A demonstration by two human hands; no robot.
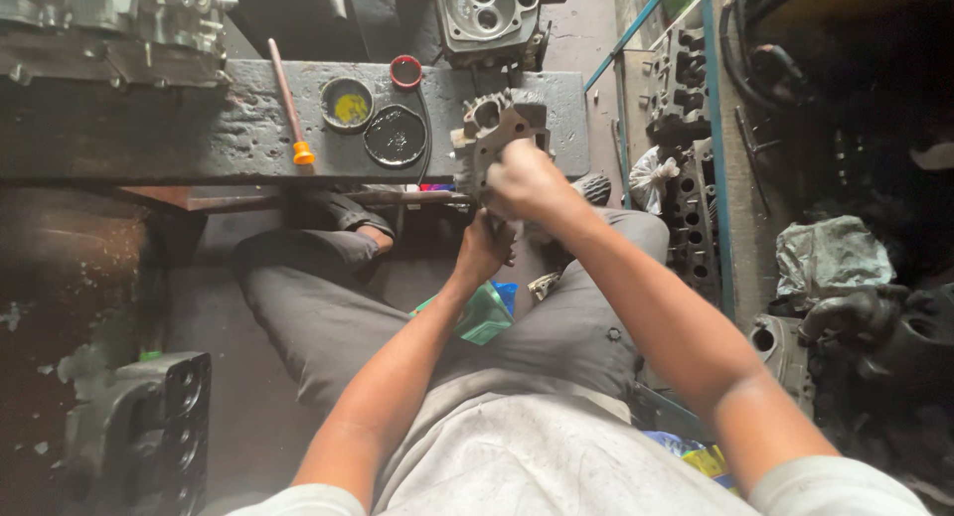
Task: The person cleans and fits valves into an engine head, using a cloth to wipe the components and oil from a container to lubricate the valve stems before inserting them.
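Grey metal casting [494, 129], upright above lap, leaning at edge of dark surface [149, 129]. Right hand [527, 183] clenched on upper near side, fingers wrapped round it; left hand [484, 248] gripping lower end from beneath. Green packet [484, 315] just below left hand, between legs. Behind casting on surface: black round lid [395, 136], tin of yellow paste [347, 104], small red-rimmed tin [405, 71], orange-tipped rod [289, 99].

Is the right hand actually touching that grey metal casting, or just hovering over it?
Touching. The head view shows the right hand pressed against the face of the grey metal casting, with no gap between them, while the left hand grips it from below.
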